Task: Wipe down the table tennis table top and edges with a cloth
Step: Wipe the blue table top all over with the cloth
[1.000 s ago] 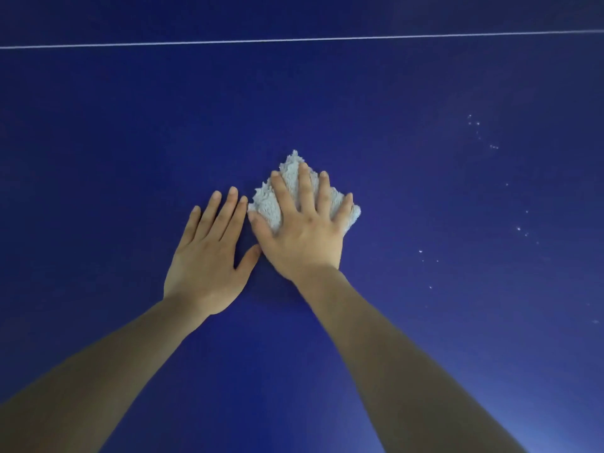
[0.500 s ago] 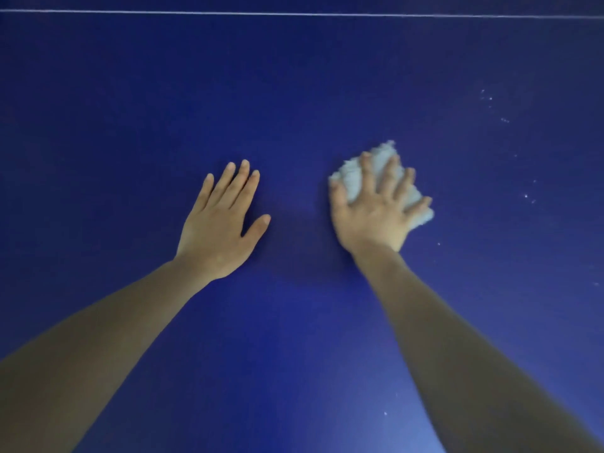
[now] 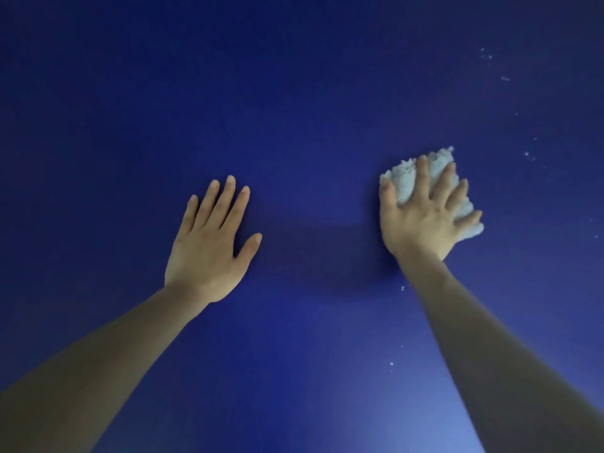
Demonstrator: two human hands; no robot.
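The dark blue table tennis table top (image 3: 294,109) fills the whole view. A fluffy pale grey cloth (image 3: 407,179) lies bunched on it at the right. My right hand (image 3: 425,217) presses down on the cloth with spread, fairly straight fingers, and the cloth shows past the fingertips and beside the little finger. My left hand (image 3: 212,243) rests flat on the bare table surface to the left, fingers straight and close together, well apart from the cloth.
Small white specks (image 3: 529,155) dot the table surface to the right of the cloth and up toward the far right corner. A few more specks (image 3: 391,364) lie near my right forearm. No table edge or line is in view.
My right hand has slid the cloth to the right, away from my left hand, which stayed flat in place. The view dropped, and the white line at the far side left the frame.
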